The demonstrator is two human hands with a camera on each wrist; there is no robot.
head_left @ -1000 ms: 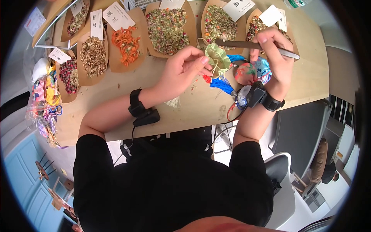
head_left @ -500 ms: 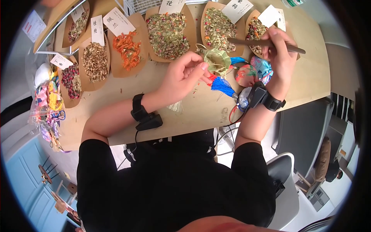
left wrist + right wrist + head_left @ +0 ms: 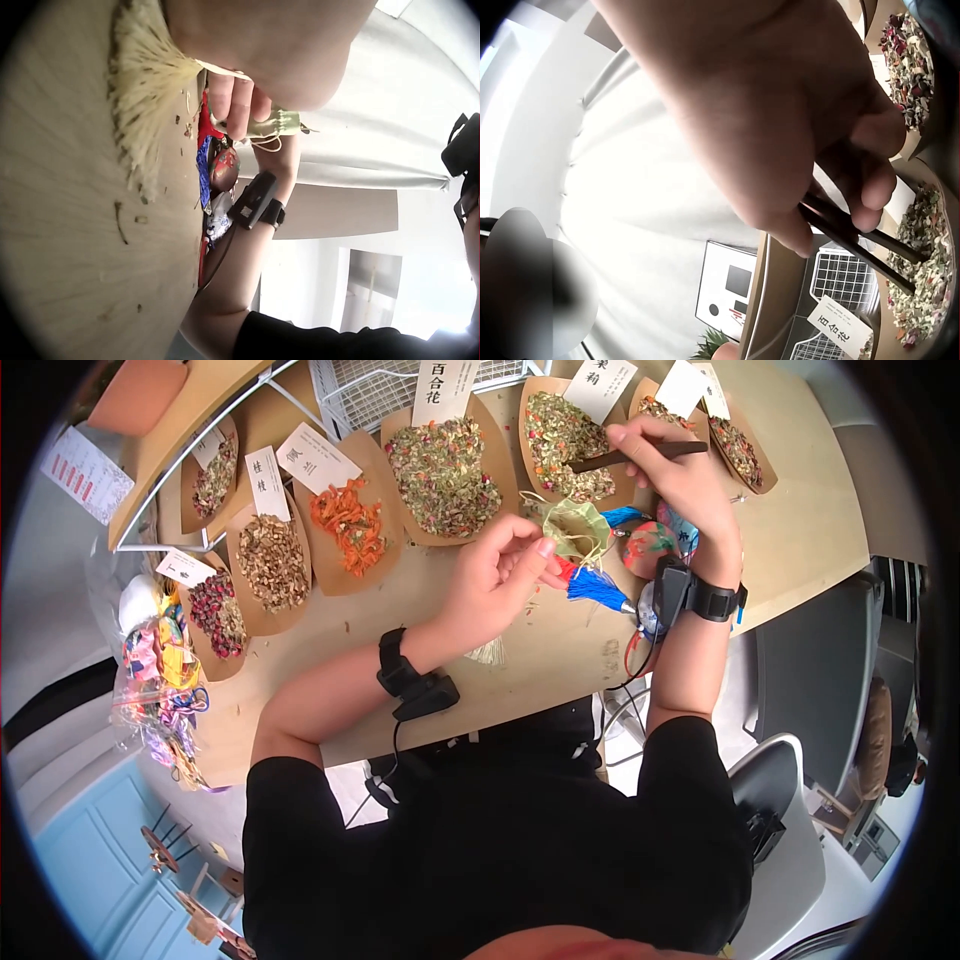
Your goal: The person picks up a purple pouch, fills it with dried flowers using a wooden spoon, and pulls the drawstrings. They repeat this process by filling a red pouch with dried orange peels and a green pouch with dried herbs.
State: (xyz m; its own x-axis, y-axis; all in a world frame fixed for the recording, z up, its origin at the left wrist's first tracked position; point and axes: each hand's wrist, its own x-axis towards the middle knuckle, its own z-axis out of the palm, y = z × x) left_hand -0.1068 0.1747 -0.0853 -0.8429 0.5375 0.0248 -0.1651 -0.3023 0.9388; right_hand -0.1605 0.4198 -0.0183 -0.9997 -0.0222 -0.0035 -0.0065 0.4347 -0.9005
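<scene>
The left hand [image 3: 500,585] pinches the rim of a small pale green drawstring pouch [image 3: 577,532], whose mouth faces up. A cream tassel [image 3: 146,97] hangs below that hand in the left wrist view. The right hand [image 3: 685,480] grips dark tongs [image 3: 600,461], two-pronged in the right wrist view, where the tips touch the dried herb mix [image 3: 928,289]. That mix lies in a brown paper tray [image 3: 527,435] up and to the left of the right hand. What the pouch holds cannot be made out.
More trays hold pale green herbs [image 3: 440,470], orange petals [image 3: 350,525], brown chips [image 3: 272,565] and rosebuds [image 3: 215,610]. Blue tassels [image 3: 597,588] and a red patterned sachet [image 3: 648,548] lie right of the pouch. Bagged colourful cords [image 3: 165,660] hang at the table's left edge.
The right hand has moved left and back with the tongs, bringing their tips down onto the herb mix. The left hand still holds the pouch, and the head view has shifted.
</scene>
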